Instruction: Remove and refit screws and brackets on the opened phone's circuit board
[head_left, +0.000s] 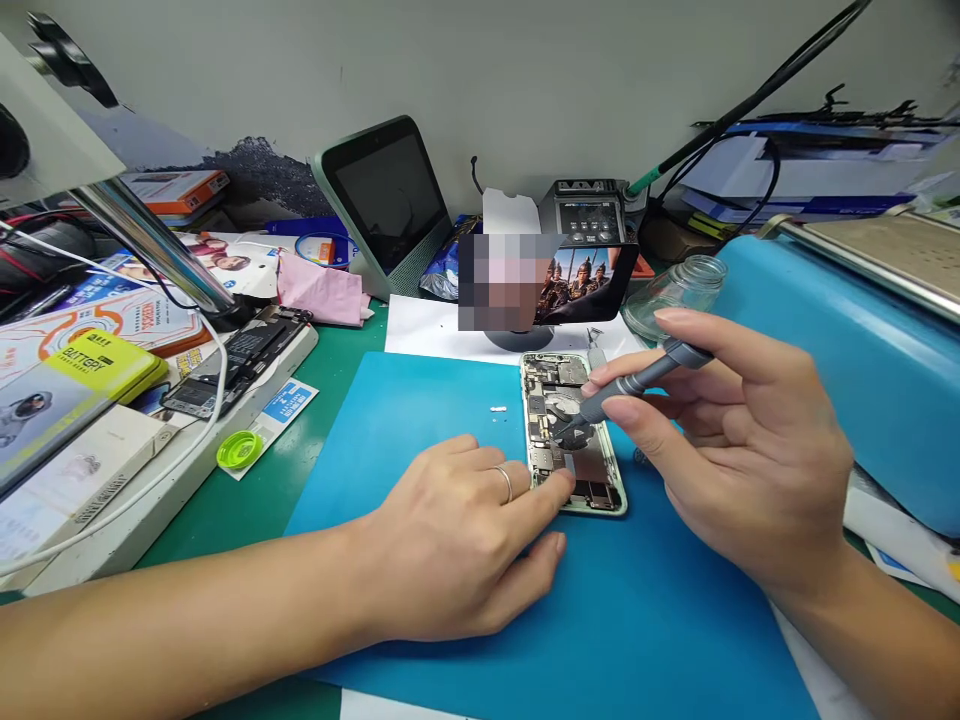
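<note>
An opened phone [592, 470] with its inner parts bare lies on a blue mat [420, 400]. My left hand [472, 540] rests palm down at the phone's lower left, the index fingertip on its lower part and the other fingers loosely curled, holding nothing. A grey screwdriver [630, 385] is pinched in my right hand [735, 440], tilted, its tip over the phone's middle left. Small white pieces [499, 409] lie on the mat left of the phone.
Behind the phone stand a propped screen [592, 285], a glass jar [679, 295] and a smart display [390, 195]. Battery boxes [82, 370], a green cap [240, 450] and a metal post [154, 240] are at left. A blue machine [862, 370] is at right.
</note>
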